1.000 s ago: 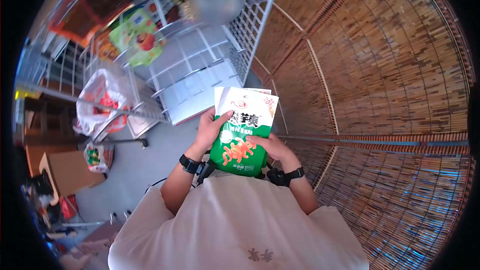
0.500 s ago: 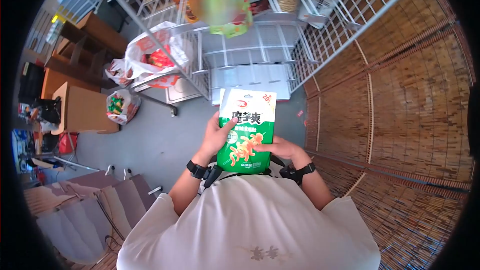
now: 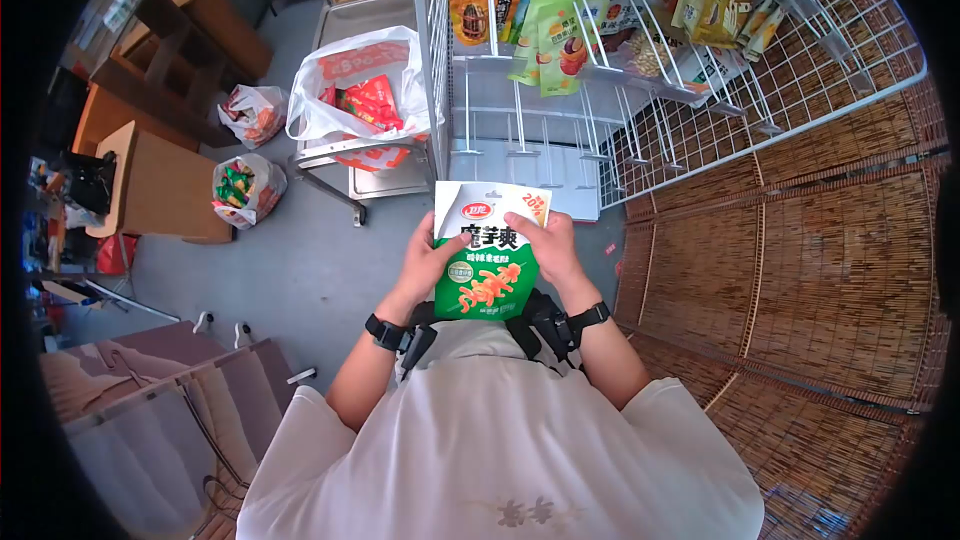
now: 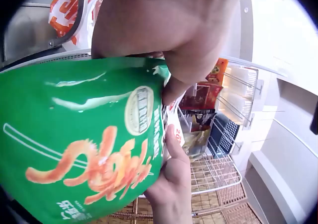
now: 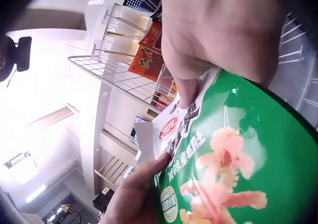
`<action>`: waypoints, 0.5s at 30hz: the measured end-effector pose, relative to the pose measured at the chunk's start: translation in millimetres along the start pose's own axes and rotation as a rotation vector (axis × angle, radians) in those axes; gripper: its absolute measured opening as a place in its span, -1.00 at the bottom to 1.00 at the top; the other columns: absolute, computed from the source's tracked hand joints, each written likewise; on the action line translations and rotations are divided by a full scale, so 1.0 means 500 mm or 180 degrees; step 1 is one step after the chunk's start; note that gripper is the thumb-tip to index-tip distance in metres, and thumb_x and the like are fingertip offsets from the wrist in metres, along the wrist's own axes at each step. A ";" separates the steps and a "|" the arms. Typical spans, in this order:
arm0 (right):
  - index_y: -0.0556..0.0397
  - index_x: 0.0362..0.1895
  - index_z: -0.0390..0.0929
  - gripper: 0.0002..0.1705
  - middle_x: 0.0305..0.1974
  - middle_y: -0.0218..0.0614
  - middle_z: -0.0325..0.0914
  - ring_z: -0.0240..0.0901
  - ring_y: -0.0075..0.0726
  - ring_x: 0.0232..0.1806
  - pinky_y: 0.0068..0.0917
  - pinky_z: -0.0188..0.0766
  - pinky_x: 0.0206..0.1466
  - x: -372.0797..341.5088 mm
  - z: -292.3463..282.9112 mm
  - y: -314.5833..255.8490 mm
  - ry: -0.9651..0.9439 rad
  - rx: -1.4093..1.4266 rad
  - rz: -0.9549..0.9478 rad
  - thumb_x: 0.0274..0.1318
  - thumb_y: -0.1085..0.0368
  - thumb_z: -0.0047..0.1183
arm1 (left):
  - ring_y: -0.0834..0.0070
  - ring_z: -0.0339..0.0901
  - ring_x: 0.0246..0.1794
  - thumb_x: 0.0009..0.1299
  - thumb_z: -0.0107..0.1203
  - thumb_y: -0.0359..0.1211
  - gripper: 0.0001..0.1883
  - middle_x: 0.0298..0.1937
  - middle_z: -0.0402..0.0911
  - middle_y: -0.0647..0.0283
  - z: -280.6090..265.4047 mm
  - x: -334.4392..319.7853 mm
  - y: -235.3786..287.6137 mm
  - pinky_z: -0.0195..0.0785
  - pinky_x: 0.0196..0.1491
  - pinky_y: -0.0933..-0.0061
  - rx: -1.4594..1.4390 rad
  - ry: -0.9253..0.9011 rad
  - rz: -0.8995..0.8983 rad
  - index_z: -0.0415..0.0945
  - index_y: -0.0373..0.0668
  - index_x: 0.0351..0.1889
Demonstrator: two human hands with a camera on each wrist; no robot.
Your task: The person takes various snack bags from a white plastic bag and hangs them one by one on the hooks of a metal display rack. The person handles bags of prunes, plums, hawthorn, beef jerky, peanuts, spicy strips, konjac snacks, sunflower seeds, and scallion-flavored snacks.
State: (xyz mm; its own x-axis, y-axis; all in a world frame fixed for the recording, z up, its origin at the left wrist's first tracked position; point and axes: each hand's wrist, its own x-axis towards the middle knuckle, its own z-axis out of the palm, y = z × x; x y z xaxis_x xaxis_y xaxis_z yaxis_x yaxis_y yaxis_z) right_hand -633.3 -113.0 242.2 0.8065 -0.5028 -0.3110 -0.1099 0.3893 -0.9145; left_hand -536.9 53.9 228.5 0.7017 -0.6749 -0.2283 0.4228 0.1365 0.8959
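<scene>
A green and white snack bag (image 3: 485, 290) with a hang hole and printed orange pieces is held upright before the chest, its front facing up to the head camera. My left hand (image 3: 428, 260) grips its left edge, thumb across the front. On the opposite edge my right hand (image 3: 552, 248) pinches the upper part, thumb on the white band. The fingers behind the bag are mostly hidden. In the left wrist view, the bag's green lower front (image 4: 99, 134) fills much of the picture. Both thumbs press its face in the right wrist view, near the red logo (image 5: 169, 128).
Ahead stands a white wire rack (image 3: 780, 140) with hooks and hanging snack packets (image 3: 560, 45). Left of it, a plastic bag (image 3: 400, 130) with red packets sits on a metal cart (image 3: 335, 178). More filled bags (image 3: 248, 190) lie on the floor. A bamboo screen (image 3: 820, 280) borders the right.
The head view has swung rightward toward the rack. The right hand has moved from the bag's lower right side up to its upper right edge; the left hand keeps its grip.
</scene>
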 end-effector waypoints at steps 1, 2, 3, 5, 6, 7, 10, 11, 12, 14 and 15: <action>0.30 -0.18 0.55 -0.75 -0.27 -0.24 0.60 0.53 -0.50 -0.33 -0.56 0.47 -0.27 0.003 0.004 0.002 0.0039 -0.0131 -0.0061 0.02 0.42 0.17 | 0.62 0.50 -0.18 0.34 0.10 -0.43 -0.66 -0.11 0.56 0.26 -0.004 0.012 0.001 0.39 -0.14 0.59 -0.0024 -0.0011 -0.0013 0.36 -0.27 0.05; 0.29 -0.19 0.55 -0.75 -0.28 -0.24 0.60 0.53 -0.51 -0.35 -0.57 0.47 -0.28 0.007 0.006 0.004 0.0080 -0.0262 -0.0120 0.01 0.42 0.17 | 0.63 0.50 -0.19 0.34 0.09 -0.40 -0.69 -0.13 0.58 0.27 -0.010 0.025 0.000 0.39 -0.15 0.60 0.0101 -0.0031 -0.0146 0.40 -0.26 0.02; 0.29 -0.19 0.55 -0.75 -0.28 -0.24 0.60 0.53 -0.51 -0.35 -0.57 0.47 -0.28 0.011 0.006 0.005 0.0101 -0.0288 -0.0106 0.01 0.42 0.17 | 0.64 0.50 -0.19 0.35 0.09 -0.36 -0.71 -0.15 0.59 0.28 -0.014 0.037 -0.003 0.38 -0.17 0.61 0.0223 -0.0050 -0.0279 0.44 -0.26 0.00; 0.28 -0.19 0.55 -0.75 -0.27 -0.25 0.60 0.53 -0.52 -0.33 -0.57 0.47 -0.27 0.024 -0.001 0.007 0.0105 -0.0463 -0.0133 0.00 0.42 0.19 | 0.66 0.51 -0.24 0.37 0.08 -0.32 -0.73 -0.20 0.61 0.29 -0.019 0.059 -0.023 0.38 -0.20 0.62 0.0172 -0.0038 -0.0336 0.50 -0.26 -0.05; 0.28 -0.19 0.55 -0.75 -0.27 -0.25 0.60 0.53 -0.52 -0.33 -0.57 0.47 -0.27 0.033 -0.007 0.011 0.0102 -0.0498 -0.0114 0.00 0.42 0.19 | 0.67 0.51 -0.26 0.36 0.08 -0.33 -0.74 -0.20 0.61 0.29 -0.018 0.067 -0.031 0.38 -0.21 0.62 0.0027 -0.0081 -0.0449 0.50 -0.26 -0.05; 0.26 -0.21 0.57 -0.77 -0.30 -0.26 0.60 0.52 -0.53 -0.34 -0.57 0.47 -0.29 0.042 -0.016 0.017 0.0094 -0.0431 -0.0088 0.01 0.41 0.19 | 0.67 0.51 -0.29 0.36 0.09 -0.34 -0.74 -0.21 0.61 0.30 -0.015 0.074 -0.038 0.38 -0.22 0.62 -0.0116 -0.0123 -0.0563 0.49 -0.27 -0.05; 0.25 -0.24 0.59 -0.79 -0.32 -0.27 0.61 0.52 -0.54 -0.35 -0.56 0.47 -0.30 0.069 -0.047 0.023 0.0005 -0.0314 0.0080 0.01 0.40 0.19 | 0.65 0.52 -0.27 0.40 0.04 -0.29 -0.74 -0.19 0.62 0.28 0.001 0.085 -0.058 0.39 -0.17 0.59 -0.0201 -0.0065 -0.0654 0.50 -0.26 -0.06; 0.25 -0.23 0.58 -0.78 -0.32 -0.26 0.61 0.52 -0.53 -0.35 -0.56 0.47 -0.29 0.080 -0.057 0.022 -0.0062 -0.0238 0.0190 0.01 0.40 0.19 | 0.65 0.52 -0.27 0.40 0.04 -0.29 -0.74 -0.19 0.62 0.28 0.005 0.090 -0.063 0.39 -0.17 0.59 -0.0231 -0.0032 -0.0647 0.50 -0.26 -0.06; 0.25 -0.23 0.58 -0.78 -0.32 -0.26 0.61 0.52 -0.53 -0.35 -0.56 0.47 -0.29 0.093 -0.068 0.022 -0.0096 -0.0267 0.0210 0.01 0.40 0.19 | 0.63 0.54 -0.27 0.41 0.02 -0.26 -0.72 -0.19 0.62 0.26 0.008 0.096 -0.066 0.40 -0.18 0.58 -0.0476 -0.0011 -0.0804 0.50 -0.28 -0.07; 0.27 -0.23 0.58 -0.77 -0.31 -0.25 0.61 0.53 -0.50 -0.33 -0.55 0.48 -0.27 0.118 -0.091 0.011 -0.0263 -0.0298 0.0417 0.00 0.41 0.20 | 0.57 0.56 -0.25 0.44 -0.05 -0.16 -0.62 -0.18 0.62 0.20 0.013 0.109 -0.072 0.43 -0.16 0.55 -0.0827 -0.0087 -0.1005 0.50 -0.33 -0.09; 0.27 -0.23 0.58 -0.77 -0.31 -0.25 0.61 0.53 -0.50 -0.33 -0.55 0.48 -0.27 0.143 -0.111 -0.020 -0.0390 -0.0354 0.0391 0.00 0.41 0.20 | 0.57 0.56 -0.25 0.44 -0.05 -0.16 -0.62 -0.18 0.62 0.20 0.031 0.127 -0.071 0.43 -0.16 0.55 -0.0864 -0.0011 -0.0891 0.50 -0.33 -0.09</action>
State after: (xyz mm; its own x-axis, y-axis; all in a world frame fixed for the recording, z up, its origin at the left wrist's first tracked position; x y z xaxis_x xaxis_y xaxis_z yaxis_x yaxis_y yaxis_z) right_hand -606.7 -195.7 214.7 0.8471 -0.3565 -0.3942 -0.2697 0.3510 -0.8967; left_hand -516.0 -5.1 188.2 0.5361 -0.7155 -0.4479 0.7342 0.1333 0.6657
